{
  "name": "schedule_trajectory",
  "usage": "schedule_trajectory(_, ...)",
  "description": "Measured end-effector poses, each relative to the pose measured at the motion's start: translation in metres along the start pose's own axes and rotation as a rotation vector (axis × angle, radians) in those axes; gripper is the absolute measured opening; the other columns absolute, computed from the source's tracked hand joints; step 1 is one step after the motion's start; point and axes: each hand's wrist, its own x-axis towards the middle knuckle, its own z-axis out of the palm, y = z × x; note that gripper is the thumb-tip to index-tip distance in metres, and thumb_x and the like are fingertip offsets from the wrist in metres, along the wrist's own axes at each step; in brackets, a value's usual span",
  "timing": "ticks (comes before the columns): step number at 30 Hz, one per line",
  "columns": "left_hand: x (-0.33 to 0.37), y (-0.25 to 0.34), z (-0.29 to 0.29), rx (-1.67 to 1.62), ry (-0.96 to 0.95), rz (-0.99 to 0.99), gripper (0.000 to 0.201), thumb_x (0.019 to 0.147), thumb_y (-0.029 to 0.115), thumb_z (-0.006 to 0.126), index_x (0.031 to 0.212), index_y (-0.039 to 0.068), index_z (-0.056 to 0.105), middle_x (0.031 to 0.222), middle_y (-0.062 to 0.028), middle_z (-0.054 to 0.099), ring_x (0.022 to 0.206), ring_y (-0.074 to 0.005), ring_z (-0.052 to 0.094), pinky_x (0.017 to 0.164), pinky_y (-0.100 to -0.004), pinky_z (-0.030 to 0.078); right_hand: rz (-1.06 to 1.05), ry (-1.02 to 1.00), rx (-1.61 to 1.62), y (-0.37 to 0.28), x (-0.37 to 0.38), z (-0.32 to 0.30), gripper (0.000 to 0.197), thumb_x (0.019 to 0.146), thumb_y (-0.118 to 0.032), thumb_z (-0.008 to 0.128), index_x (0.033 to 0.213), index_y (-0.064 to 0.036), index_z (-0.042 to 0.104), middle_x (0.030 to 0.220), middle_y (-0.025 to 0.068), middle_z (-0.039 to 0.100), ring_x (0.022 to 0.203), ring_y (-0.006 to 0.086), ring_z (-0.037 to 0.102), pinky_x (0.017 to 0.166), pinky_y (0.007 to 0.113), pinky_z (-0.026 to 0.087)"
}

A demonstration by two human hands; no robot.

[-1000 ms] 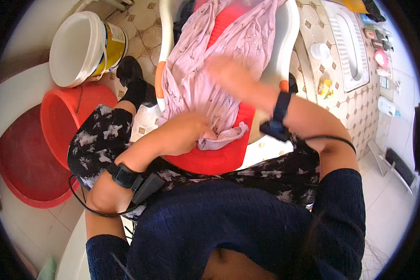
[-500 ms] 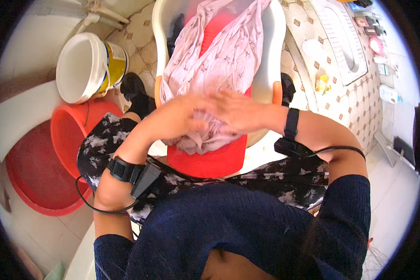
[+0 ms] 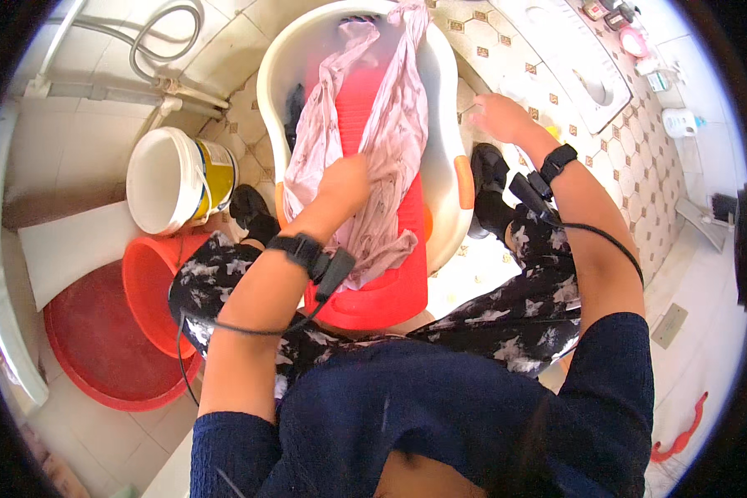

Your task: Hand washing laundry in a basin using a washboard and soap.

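Observation:
A wet pink patterned cloth [image 3: 398, 124] lies bunched lengthwise over a red ridged washboard [image 3: 365, 309], which leans in a white tub [image 3: 267, 104] with orange grips. My left hand [image 3: 346, 184] is closed on the cloth, over the middle of the board; its fingertips are partly hidden. Out past the tub's right rim, my right hand [image 3: 504, 119] hovers over the tiled floor near a small yellow item [image 3: 553, 132]. Its fingers are loosely bent and slightly blurred, with nothing visible in them.
To the left stand a white and yellow bucket [image 3: 164, 181], an orange-red basin [image 3: 153, 282] and a dark red basin [image 3: 100, 349]. A squat toilet [image 3: 585, 70] is set in the floor at the far right, with bottles [image 3: 681, 123] along the wall. A hose [image 3: 195, 37] hangs far left.
My hands were together rubbing the bunched cloth. Now my right hand has left it and moved right beyond the tub, while the left stays on the cloth, which is more spread out.

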Motion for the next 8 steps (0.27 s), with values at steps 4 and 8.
schedule_trajectory(4,-0.062,-0.015,-0.033,-0.219,-0.078,0.083,0.024,0.071,0.010,0.053,0.094,0.003,0.054,0.084,-0.0229,0.059,0.081,-0.0369,0.058,0.072,-0.0408,0.045,-0.041,0.036,0.072,0.009,0.006,0.004,0.033,0.079,-0.026,0.053,0.101,-0.0009,0.056,0.087,0.0187,0.060,0.082,0.0340,0.057,0.074,0.041,0.045)
schedule_trajectory(8,-0.121,-0.015,-0.078,-0.240,-0.315,-0.016,0.040,0.067,0.011,0.061,0.105,0.004,0.050,0.093,-0.0224,0.059,0.092,-0.0296,0.058,0.081,-0.0382,0.043,-0.141,-0.117,0.569,-0.058,0.007,-0.010,0.037,0.077,-0.032,0.057,0.102,-0.0043,0.057,0.094,0.0203,0.060,0.087,0.0301,0.059,0.077,0.038,0.045)
